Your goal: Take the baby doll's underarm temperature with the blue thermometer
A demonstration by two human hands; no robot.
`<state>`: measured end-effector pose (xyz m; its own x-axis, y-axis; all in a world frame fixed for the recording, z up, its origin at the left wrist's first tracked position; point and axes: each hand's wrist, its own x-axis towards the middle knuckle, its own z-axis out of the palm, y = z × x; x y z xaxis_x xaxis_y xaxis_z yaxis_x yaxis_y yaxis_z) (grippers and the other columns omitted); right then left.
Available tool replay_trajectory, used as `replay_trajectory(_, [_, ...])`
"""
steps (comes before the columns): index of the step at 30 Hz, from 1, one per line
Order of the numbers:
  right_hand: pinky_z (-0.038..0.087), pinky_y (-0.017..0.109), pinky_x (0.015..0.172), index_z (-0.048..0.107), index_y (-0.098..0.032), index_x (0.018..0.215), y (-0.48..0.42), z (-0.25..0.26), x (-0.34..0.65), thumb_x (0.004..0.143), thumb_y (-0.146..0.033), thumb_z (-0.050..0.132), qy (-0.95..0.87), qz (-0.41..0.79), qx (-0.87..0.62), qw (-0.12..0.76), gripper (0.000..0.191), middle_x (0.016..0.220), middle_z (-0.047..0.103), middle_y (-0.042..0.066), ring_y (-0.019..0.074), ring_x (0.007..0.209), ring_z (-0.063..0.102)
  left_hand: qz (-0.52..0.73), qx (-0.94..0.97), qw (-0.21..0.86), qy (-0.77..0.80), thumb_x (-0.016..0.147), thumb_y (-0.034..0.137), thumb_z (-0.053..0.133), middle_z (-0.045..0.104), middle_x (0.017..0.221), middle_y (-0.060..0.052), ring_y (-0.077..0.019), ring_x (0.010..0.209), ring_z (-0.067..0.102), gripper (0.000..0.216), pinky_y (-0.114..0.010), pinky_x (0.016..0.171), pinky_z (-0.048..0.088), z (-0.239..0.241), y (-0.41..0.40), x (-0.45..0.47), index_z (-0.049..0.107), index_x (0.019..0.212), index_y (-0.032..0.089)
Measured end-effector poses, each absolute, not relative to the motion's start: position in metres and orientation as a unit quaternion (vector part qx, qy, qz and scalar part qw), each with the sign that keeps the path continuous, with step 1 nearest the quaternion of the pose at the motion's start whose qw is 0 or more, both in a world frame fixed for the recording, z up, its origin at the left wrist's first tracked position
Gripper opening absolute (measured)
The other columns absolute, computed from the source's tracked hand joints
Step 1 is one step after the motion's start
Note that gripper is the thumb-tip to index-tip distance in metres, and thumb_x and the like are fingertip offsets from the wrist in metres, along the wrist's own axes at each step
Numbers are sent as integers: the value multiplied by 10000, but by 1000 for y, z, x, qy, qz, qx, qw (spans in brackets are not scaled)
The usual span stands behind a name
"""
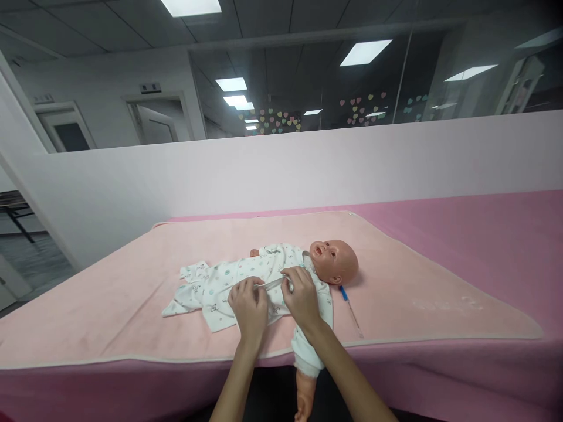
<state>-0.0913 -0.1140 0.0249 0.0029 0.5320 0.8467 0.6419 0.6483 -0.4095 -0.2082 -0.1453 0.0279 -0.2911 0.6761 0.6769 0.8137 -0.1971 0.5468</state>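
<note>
A baby doll [335,261] lies on its back, its head to the right, dressed in a white printed baby suit [237,271]. My left hand [250,303] is closed over the front of the suit, pinching white fabric. To its right, my right hand [302,292] pinches white fabric near the doll's chest. A narrow white strip [273,283] of the clothing stretches between my fingers; whether it is a tie or an edge I cannot tell. The doll's near arm [304,390] hangs over the table's front edge, partly behind my right forearm.
A slim glass thermometer [352,312] with a blue end lies beside the doll's head. Under the doll spreads a peach blanket [132,310] on a pink table cover [501,246]. A white low wall [281,176] with glass above runs behind the table.
</note>
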Motion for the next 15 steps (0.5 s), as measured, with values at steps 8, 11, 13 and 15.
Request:
replay_trajectory(8, [355,399,894,556,-188,931,-123,33,-101,779,-98,418,-795,-62,-343,496,225,916,579,57,202,888,500,-525,-593,25,-610,840,256,397,639,866,-13,-203,870,525,184,-415,886,269,27,-145,-210,577,865,225])
replay_trajectory(11, [352,396,904,550,-187,939,-122,35,-105,823,-142,423,-819,-59,-340,458,177,882,587,52,195,866,501,-529,-595,10,-605,842,251,388,648,863,-2,-188,854,540,198,-415,910,258,28,-145,-210,585,844,225])
replay_trajectory(13, [365,381,881,547,-182,936,-120,34,-106,845,-164,424,-822,-55,-350,446,154,854,589,50,193,846,500,-530,-592,5,-607,840,255,384,653,850,3,-187,846,545,210,-415,910,261,28,-144,-211,592,831,229])
replay_trajectory(15, [373,371,857,547,-180,938,-119,33,-105,861,-185,424,-821,-57,-358,441,146,843,590,50,191,831,500,-532,-588,-1,-609,839,272,381,655,836,3,-189,837,549,220,-416,906,265,28,-144,-212,596,817,230])
